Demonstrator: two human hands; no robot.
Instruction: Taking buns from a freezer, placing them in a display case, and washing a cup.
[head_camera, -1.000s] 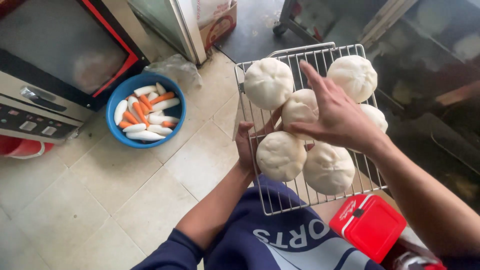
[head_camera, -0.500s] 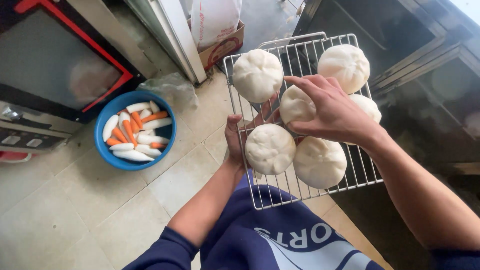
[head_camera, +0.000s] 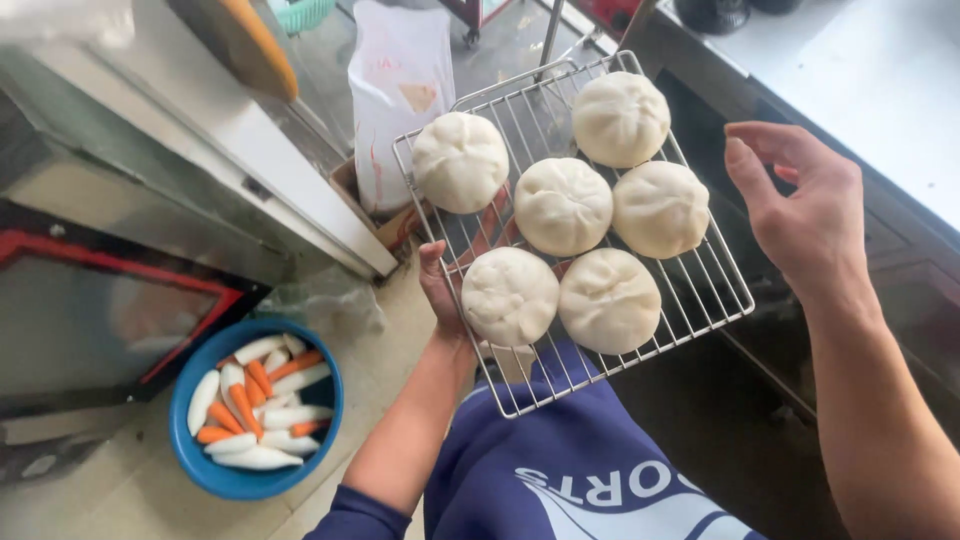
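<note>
Now I am holding the rack (head_camera: 700, 290) of six buns (head_camera: 510, 296) from under with my left hand (head_camera: 440, 290), my right hand (head_camera: 805, 205) hanging open, holding nothing.

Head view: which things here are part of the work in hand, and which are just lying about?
In hand:
wire rack, held from beneath by left hand
six white buns
right hand, open beside rack

Lying about:
blue bowl of cut vegetables
white bag

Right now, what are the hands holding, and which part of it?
The left hand holds the wire rack of white buns from underneath, at its left edge. The right hand is open beside the rack and holds nothing.
</note>
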